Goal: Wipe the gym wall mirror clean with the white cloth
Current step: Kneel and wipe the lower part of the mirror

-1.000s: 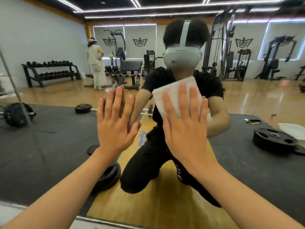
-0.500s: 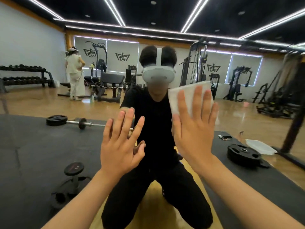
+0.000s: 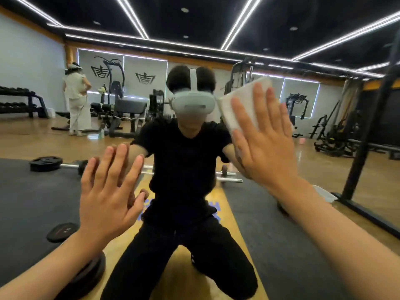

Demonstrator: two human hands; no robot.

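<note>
The gym wall mirror (image 3: 281, 35) fills the whole view, reflecting a kneeling person in black with a white headset. My right hand (image 3: 263, 141) is spread flat, fingers straight, pressing the folded white cloth (image 3: 242, 98) against the glass at the upper right; the cloth's top edge shows above my fingertips. My left hand (image 3: 109, 189) lies flat on the mirror at the lower left with fingers spread, holding nothing.
The reflection shows a barbell (image 3: 65, 164) and weight plates (image 3: 61, 231) on black mats, a dumbbell rack (image 3: 19, 100) at the left, machines at the back, a person in white (image 3: 76, 98), and a black rack post (image 3: 365, 135) at the right.
My right hand has slid the cloth up and to the right across the glass. My view has tilted upward, showing more ceiling. The left hand stays flat on the mirror.
</note>
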